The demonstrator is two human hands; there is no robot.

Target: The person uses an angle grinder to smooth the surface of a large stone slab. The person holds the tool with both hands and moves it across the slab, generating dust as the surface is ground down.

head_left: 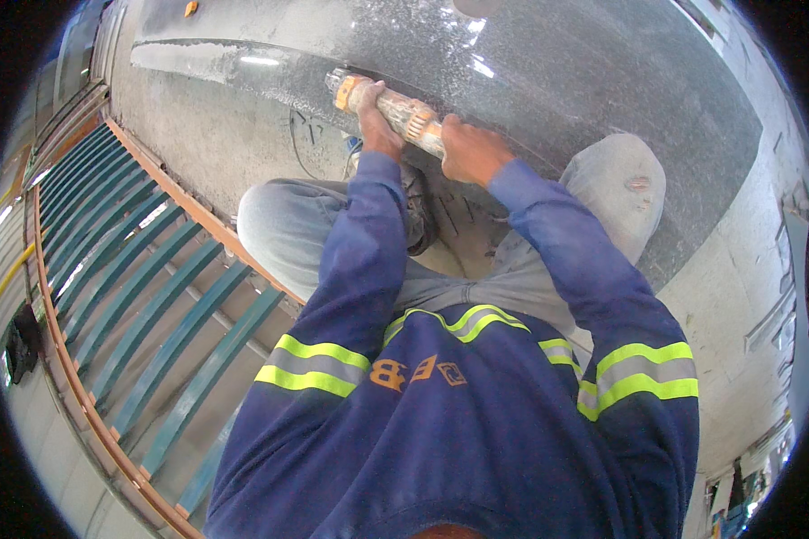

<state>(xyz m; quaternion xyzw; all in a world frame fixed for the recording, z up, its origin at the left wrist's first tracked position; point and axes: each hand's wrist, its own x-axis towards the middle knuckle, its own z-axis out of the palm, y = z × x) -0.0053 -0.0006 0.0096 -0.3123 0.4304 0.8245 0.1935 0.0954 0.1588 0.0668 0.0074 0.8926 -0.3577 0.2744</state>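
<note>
A dust-coated angle grinder (401,111) with a pale, worn body and orange parts is held at a slant in both hands. My left hand (379,124) wraps round it close behind its head. Farther back, my right hand (473,151) grips its rear end. The grinder's head is at the edge of a large dark grey panel (548,117) coated with pale dust. Whether its disc touches the panel cannot be made out.
My bent knees (625,184) straddle the work spot on a dusty floor (189,121). A thin dark cable (295,144) curves near my left leg. To the left stands a slatted frame (166,292) with teal bars and orange-brown rails. A small orange object (191,9) lies at the far left.
</note>
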